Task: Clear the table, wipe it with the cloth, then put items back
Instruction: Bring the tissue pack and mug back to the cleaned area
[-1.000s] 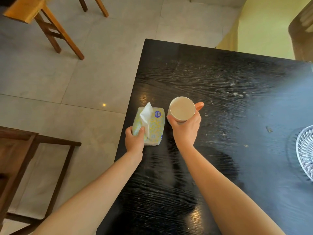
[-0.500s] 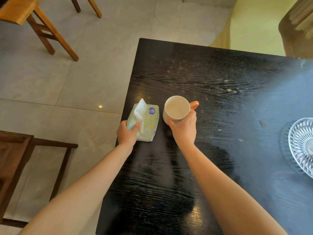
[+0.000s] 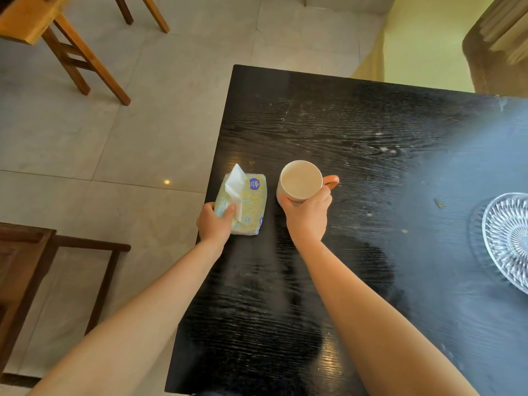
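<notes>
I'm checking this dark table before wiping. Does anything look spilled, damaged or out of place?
Nothing is spilled or knocked over. The black wooden table shows pale specks and smears across its far half, likely dust or residue. The cream mug stands upright and the yellow tissue pack lies flat near the left edge.

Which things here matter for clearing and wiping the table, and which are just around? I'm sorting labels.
Part of the job:
table
tissue pack, held by left hand
mug, held by right hand
glass dish

Just around:
wooden chairs
dark wooden frame
tiled floor
</notes>
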Available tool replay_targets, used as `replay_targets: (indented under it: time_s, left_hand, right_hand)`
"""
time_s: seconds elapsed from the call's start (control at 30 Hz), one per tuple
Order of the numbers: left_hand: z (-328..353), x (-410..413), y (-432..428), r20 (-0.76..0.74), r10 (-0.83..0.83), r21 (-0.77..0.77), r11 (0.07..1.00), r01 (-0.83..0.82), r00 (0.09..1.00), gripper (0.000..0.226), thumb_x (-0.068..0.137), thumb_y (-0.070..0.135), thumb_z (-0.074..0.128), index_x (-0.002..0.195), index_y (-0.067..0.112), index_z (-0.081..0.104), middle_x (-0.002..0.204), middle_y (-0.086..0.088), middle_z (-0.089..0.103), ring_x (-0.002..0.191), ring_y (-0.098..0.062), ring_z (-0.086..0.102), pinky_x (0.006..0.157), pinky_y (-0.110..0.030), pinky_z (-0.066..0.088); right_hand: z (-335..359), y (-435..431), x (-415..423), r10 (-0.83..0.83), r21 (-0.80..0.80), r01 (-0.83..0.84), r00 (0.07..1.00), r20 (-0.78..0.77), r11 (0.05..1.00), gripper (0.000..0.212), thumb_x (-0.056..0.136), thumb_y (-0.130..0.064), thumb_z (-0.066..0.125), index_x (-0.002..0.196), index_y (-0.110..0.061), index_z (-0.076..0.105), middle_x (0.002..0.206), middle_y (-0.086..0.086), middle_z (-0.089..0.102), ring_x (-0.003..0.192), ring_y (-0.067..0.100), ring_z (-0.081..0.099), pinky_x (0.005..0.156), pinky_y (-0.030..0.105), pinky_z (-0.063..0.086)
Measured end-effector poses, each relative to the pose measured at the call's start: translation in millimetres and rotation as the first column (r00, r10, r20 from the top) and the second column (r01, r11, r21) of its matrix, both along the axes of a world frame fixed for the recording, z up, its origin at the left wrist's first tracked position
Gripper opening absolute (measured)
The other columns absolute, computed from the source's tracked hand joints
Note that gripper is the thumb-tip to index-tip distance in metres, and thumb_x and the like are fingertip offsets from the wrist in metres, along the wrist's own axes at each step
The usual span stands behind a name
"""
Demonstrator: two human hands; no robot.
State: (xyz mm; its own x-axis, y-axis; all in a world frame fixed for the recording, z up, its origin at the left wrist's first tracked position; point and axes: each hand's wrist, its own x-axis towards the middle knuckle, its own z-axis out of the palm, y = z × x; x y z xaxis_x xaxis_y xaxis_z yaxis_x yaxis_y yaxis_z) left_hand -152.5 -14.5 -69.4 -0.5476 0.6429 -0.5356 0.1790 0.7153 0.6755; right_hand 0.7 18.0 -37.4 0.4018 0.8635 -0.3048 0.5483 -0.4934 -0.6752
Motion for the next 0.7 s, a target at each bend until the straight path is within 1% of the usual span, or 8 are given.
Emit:
replay_targets:
  time_s: [0.1, 0.17, 0.23, 0.33, 0.43, 0.5, 0.57, 0.7]
  left_hand:
    - [7.6, -1.9, -0.1, -0.046, -0.060, -0.014, 0.998, 0.059, 0.997, 0.070, 0.067, 0.057, 0.071, 0.119, 0.013, 0.051, 0.117, -0.008, 0.058, 0.113, -0.029, 0.054, 0.093, -0.048, 0.050]
    - [18.4, 0.2, 1.4, -0.158, -0.124, -0.026, 0.992, 0.122, 0.980, 0.080, 0.070, 0.055, 0.071, 0.133, 0.014, 0.043, 0.130, -0.009, 0.050, 0.125, -0.030, 0.043, 0.102, -0.049, 0.041]
    - [31.7, 3.5, 4.1, -0.300, -0.197, -0.018, 0.979, 0.201, 0.933, 0.072, 0.077, 0.043, 0.068, 0.137, 0.014, 0.040, 0.137, -0.010, 0.043, 0.130, -0.031, 0.035, 0.105, -0.046, 0.034]
    - [51.5, 10.2, 12.7, -0.407, -0.344, 0.023, 0.922, 0.386, 0.846, 0.048, 0.084, 0.025, 0.062, 0.129, 0.014, 0.050, 0.134, -0.011, 0.045, 0.127, -0.031, 0.036, 0.101, -0.041, 0.033]
    - [71.0, 25.5, 21.9, -0.403, -0.555, -0.025, 0.802, 0.597, 0.728, 0.035, 0.088, 0.020, 0.057, 0.122, 0.013, 0.056, 0.131, -0.011, 0.048, 0.123, -0.028, 0.040, 0.100, -0.037, 0.036]
    - [86.2, 42.2, 27.7, -0.396, -0.657, -0.069, 0.719, 0.692, 0.642, 0.032, 0.090, 0.023, 0.055, 0.121, 0.015, 0.058, 0.132, -0.009, 0.047, 0.123, -0.027, 0.041, 0.100, -0.035, 0.037]
    - [101.5, 63.4, 31.0, -0.331, -0.728, -0.093, 0.658, 0.747, 0.600, 0.029, 0.091, 0.026, 0.055, 0.117, 0.015, 0.060, 0.132, -0.008, 0.048, 0.119, -0.026, 0.047, 0.096, -0.035, 0.042]
    - [127.9, 116.8, 35.6, -0.202, -0.854, -0.138, 0.510, 0.849, 0.480, 0.031, 0.091, 0.027, 0.052, 0.116, 0.012, 0.062, 0.127, -0.006, 0.055, 0.105, -0.026, 0.055, 0.089, -0.034, 0.046]
  right_hand:
    - [3.1, -2.0, 4.1, 0.021, -0.027, -0.023, 0.998, -0.053, 0.999, 0.083, 0.070, -0.042, 0.077, 0.130, -0.008, 0.031, 0.129, 0.009, 0.043, 0.109, 0.029, 0.055, 0.077, 0.035, 0.043]
    - [6.3, -3.4, 7.9, 0.015, -0.042, -0.019, 0.996, -0.086, 0.999, 0.086, 0.068, -0.042, 0.079, 0.132, -0.009, 0.030, 0.131, 0.009, 0.042, 0.111, 0.028, 0.053, 0.077, 0.033, 0.041]
    - [11.1, -4.9, 13.8, 0.027, -0.073, -0.035, 0.995, -0.100, 0.997, 0.092, 0.068, -0.045, 0.078, 0.135, -0.009, 0.028, 0.133, 0.010, 0.040, 0.114, 0.029, 0.052, 0.080, 0.034, 0.041]
    - [17.9, -6.0, 29.5, 0.096, -0.184, -0.113, 0.991, -0.096, 0.977, 0.094, 0.073, -0.043, 0.075, 0.141, -0.006, 0.022, 0.140, 0.013, 0.035, 0.119, 0.031, 0.050, 0.088, 0.039, 0.043]
    - [24.6, -3.1, 54.8, 0.170, -0.315, -0.188, 0.982, -0.085, 0.930, 0.084, 0.077, -0.035, 0.073, 0.139, -0.004, 0.026, 0.140, 0.015, 0.037, 0.120, 0.031, 0.050, 0.093, 0.039, 0.044]
    - [29.3, -0.6, 74.6, 0.181, -0.382, -0.203, 0.979, -0.094, 0.901, 0.079, 0.078, -0.034, 0.070, 0.138, -0.004, 0.028, 0.135, 0.014, 0.045, 0.112, 0.030, 0.055, 0.085, 0.037, 0.048]
    - [35.6, -2.3, 97.9, 0.167, -0.414, -0.198, 0.980, -0.109, 0.888, 0.074, 0.080, -0.034, 0.068, 0.136, -0.004, 0.031, 0.120, 0.012, 0.053, 0.096, 0.026, 0.055, 0.070, 0.032, 0.046]
    - [52.2, -12.4, 156.0, 0.164, -0.443, -0.179, 0.984, -0.071, 0.878, 0.063, 0.082, -0.033, 0.064, 0.132, 0.001, 0.043, 0.106, 0.014, 0.060, 0.089, 0.024, 0.056, 0.067, 0.031, 0.044]
